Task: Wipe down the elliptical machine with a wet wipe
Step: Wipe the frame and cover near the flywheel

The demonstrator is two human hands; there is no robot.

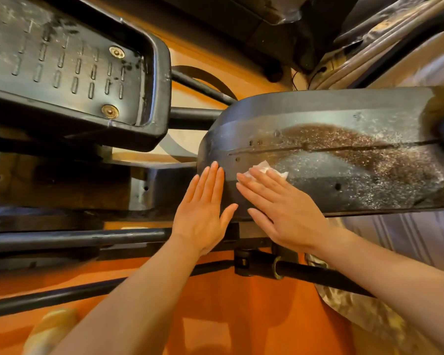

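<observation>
Dusty housing above orange floor

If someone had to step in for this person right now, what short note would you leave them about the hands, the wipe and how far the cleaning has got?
Left hand: flat, fingers straight, resting on the rounded end of the black housing, holding nothing.
Right hand: flat, fingers straight, pressing the white wet wipe against the housing; only the wipe's edge shows past the fingertips.
Done: the housing end near the hands looks mostly free of dust.
Left: a broad band of dust and brownish grime covers the housing to the right of the wipe. The foot pedal at upper left also looks scuffed and dusty.
Suggestion: probably sweep the wipe rightward along the housing next.
</observation>
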